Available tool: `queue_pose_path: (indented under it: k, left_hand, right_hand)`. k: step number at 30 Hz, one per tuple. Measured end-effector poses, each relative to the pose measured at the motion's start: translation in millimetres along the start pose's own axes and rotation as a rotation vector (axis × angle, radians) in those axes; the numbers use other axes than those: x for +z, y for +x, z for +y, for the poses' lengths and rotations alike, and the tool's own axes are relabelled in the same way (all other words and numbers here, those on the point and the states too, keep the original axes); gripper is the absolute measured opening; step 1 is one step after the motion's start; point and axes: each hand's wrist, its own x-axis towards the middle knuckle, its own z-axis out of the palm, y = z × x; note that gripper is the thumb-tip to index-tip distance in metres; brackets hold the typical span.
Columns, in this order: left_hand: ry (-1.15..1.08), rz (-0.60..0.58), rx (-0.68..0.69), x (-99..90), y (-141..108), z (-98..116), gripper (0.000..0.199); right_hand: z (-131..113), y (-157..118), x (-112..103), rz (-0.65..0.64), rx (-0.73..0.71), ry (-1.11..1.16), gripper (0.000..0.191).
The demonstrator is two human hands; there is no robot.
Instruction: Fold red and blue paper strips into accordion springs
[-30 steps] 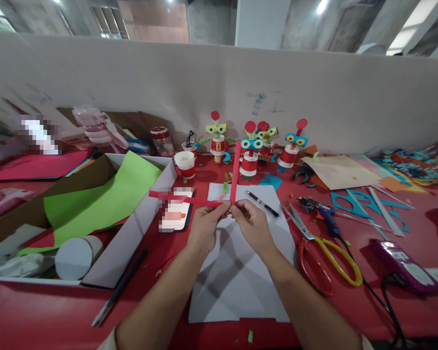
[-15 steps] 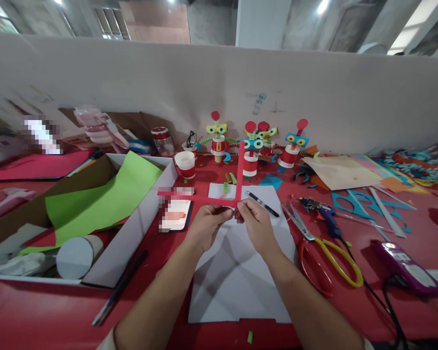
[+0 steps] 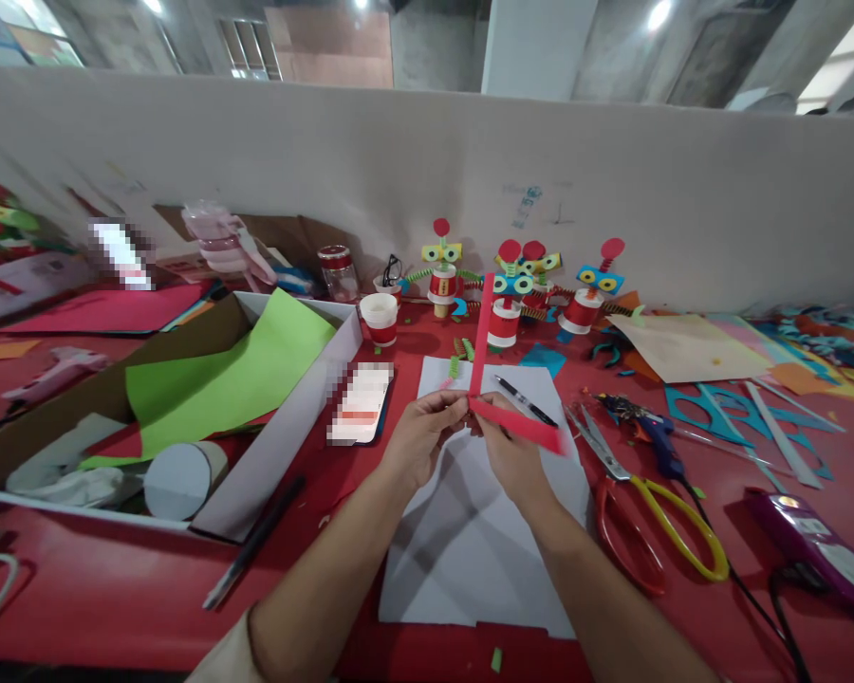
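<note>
Two red paper strips meet at a corner between my hands, above the white sheet. One strip points up and away; the other slants right across the back of my right hand, its far end blurred. My left hand pinches the corner from the left with thumb and fingers. Close against it, my right hand is closed at the same corner, its fingertips partly hidden under the strip. A black pen and small green folded paper pieces lie just beyond the hands.
Left are a phone, a white box with green paper, and a dark stick. Right are scissors, a glue gun and a purple device. Paper-cup figures and a cup stand behind.
The strip that pointed left now lies to the right, over my right hand. The other strip still points away. The view has shifted slightly left.
</note>
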Motion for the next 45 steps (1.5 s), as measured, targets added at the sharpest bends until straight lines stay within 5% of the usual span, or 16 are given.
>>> queue_pose_path:
  k: [5, 17, 31, 39, 45]
  left_hand:
    - [0.012, -0.008, -0.045, -2.7, 0.5, 5.3, 0.02]
    - [-0.034, 0.019, -0.075, -7.7, 3.9, 3.2, 0.023]
    - [0.075, 0.057, 0.004, 1.2, -1.1, 7.4, 0.026]
    - [0.109, 0.106, 0.029, 0.9, -1.9, 5.1, 0.025]
    - [0.046, 0.159, 0.074, 1.0, -0.9, 4.2, 0.022]
  right_hand:
    - [-2.7, -2.2, 1.1, 0.013, -0.058, -0.127, 0.022]
    - [-3.6, -1.4, 3.5, 0.011, -0.069, 0.013, 0.025]
    - [-1.1, -1.5, 0.3, 0.025, -0.044, -0.088, 0.033]
    - [-0.1, -3.4, 4.0, 0.081, -0.102, -0.146, 0.019]
    - [-4.4, -5.3, 3.4, 0.0, -0.2, -0.205, 0.013]
